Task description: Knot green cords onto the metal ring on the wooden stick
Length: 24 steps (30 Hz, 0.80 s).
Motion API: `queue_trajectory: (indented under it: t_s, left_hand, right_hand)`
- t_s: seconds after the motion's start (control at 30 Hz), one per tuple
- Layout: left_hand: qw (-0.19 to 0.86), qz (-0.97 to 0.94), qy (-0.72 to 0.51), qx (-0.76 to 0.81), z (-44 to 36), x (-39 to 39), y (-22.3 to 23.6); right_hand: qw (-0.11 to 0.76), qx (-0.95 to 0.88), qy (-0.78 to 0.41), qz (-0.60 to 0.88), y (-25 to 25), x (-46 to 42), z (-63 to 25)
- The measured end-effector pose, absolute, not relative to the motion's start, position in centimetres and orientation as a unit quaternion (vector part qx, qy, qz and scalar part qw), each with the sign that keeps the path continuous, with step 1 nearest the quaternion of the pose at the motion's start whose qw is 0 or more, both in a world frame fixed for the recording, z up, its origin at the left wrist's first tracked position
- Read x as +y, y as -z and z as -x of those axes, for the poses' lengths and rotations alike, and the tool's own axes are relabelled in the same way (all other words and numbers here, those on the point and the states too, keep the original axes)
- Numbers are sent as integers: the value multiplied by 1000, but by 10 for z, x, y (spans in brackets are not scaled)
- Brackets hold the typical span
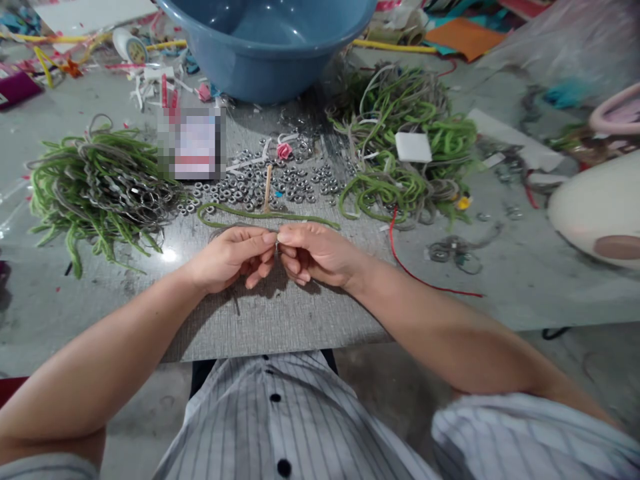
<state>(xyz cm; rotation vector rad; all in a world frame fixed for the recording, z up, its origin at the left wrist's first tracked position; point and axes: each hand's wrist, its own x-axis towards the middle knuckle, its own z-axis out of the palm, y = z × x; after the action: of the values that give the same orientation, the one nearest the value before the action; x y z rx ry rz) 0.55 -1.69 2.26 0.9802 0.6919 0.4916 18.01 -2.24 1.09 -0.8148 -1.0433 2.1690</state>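
Note:
My left hand (233,259) and my right hand (320,253) meet over the near part of the table, thumbs and forefingers pinched together tip to tip. Something tiny and pale shows between the fingertips, too small to name. A grey cord (220,231) runs behind my left hand; whether the fingers grip it is hidden. Just beyond both hands a green cord (260,215) lies across the table. Behind it are many small metal rings (295,183) and a thin wooden stick (269,187).
A bundle of green and grey cords with metal chains (100,180) lies left. A tangled cord pile (400,127) with a white square piece (413,147) lies right. A blue basin (270,67) stands behind. A red string (415,273) and a cream rounded object (600,207) are at right.

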Motion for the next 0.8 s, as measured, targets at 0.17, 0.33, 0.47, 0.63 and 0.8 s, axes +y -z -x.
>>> queue_trajectory:
  t_s: [0.17,0.33,0.47,0.63,0.8]
  left_hand:
    - [795,-459,-233,322,-6,-18,-24]
    - [796,-457,-226,326,-6,-19,-25]
    - [803,-431,-255,323,-5,-16,-23]
    - [808,-411,-292,304,-4,-12,-20]
    - [797,-442,-273,308,-4,-13,-21]
  right_hand:
    - [300,-407,-803,316,-13,-24,-180]
    - [305,-405,-805,309,-12,-24,-180]
    - [315,-383,-818,290,-9,-22,-181]
    - [327,-384,-826,252,-7,-19,-183]
    - [340,-382,-815,270,-7,-18,-184]
